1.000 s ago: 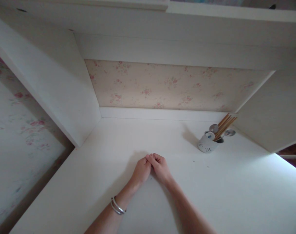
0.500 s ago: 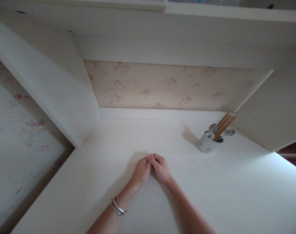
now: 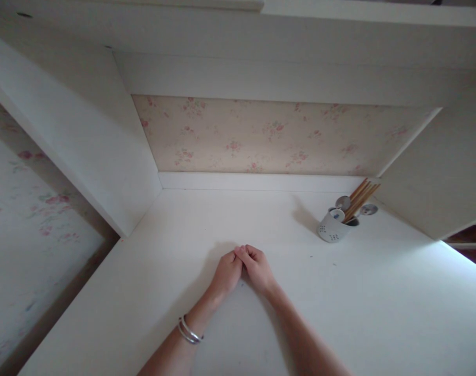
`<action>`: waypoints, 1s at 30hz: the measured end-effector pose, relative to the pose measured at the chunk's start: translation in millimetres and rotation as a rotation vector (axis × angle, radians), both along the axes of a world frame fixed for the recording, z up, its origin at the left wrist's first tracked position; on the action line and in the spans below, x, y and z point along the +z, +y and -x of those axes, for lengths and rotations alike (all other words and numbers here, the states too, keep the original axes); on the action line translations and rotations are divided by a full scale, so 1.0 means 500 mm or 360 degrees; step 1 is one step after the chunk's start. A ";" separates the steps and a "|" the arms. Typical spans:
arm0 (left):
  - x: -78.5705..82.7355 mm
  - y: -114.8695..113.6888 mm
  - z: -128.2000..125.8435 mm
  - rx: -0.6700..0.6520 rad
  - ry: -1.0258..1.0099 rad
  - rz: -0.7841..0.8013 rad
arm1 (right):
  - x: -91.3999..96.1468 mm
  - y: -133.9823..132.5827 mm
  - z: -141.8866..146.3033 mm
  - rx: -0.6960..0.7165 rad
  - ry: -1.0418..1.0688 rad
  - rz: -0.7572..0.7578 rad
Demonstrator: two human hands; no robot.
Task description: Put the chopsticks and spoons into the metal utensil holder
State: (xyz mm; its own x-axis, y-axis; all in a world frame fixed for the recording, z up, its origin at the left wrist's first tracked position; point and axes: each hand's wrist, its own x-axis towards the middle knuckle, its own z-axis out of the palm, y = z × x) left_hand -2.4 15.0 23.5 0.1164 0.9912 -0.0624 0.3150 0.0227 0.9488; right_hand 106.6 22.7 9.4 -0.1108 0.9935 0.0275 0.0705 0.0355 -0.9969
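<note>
My left hand (image 3: pixel 227 271) and my right hand (image 3: pixel 259 270) rest together on the white tabletop (image 3: pixel 238 334), touching at the thumbs and curled fingers. Both are closed, and no object shows in either one. Silver bangles (image 3: pixel 189 331) circle the left wrist. Off to the right of my right hand, and apart from it, stands a light grey utensil holder (image 3: pixel 331 230) with holes in its side. Several wooden chopsticks (image 3: pixel 362 198) lean out of it to the right, along with metal spoons (image 3: pixel 368 209) and a white spoon (image 3: pixel 336 214).
White side panels (image 3: pixel 85 136) flank the tabletop, and a white shelf (image 3: pixel 238 39) hangs over its back. Floral wallpaper (image 3: pixel 241 136) covers the rear wall above a low white strip (image 3: pixel 257 181). Tiny specks lie near the holder.
The view has shifted very slightly. Both hands stay clasped in the same place, and the holder with its utensils has not moved.
</note>
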 end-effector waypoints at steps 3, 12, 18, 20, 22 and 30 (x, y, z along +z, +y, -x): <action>0.001 0.001 -0.001 0.0001 0.0021 -0.0005 | -0.001 0.000 0.001 -0.0004 0.0002 -0.0001; -0.004 0.002 0.000 0.0014 -0.0005 -0.0016 | 0.007 -0.002 0.001 -0.0003 -0.0023 0.0001; -0.006 0.004 -0.001 0.0016 0.0023 -0.0007 | 0.009 -0.002 0.002 -0.0004 -0.0014 -0.0010; -0.007 0.003 -0.001 0.0009 0.0018 -0.0010 | 0.011 -0.003 0.003 -0.0002 -0.0019 -0.0003; -0.006 0.002 -0.001 0.0004 0.0001 -0.0024 | 0.013 -0.003 0.003 -0.0001 -0.0023 0.0003; -0.005 0.003 -0.002 0.0011 -0.0004 -0.0008 | 0.011 -0.003 0.002 0.0012 0.0009 0.0015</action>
State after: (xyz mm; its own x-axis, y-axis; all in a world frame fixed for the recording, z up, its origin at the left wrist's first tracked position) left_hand -1.5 16.3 21.2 0.1099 0.9923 -0.0572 0.3123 0.0201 0.9498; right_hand 105.4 21.1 14.7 -0.1181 0.9928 0.0188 0.0648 0.0266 -0.9975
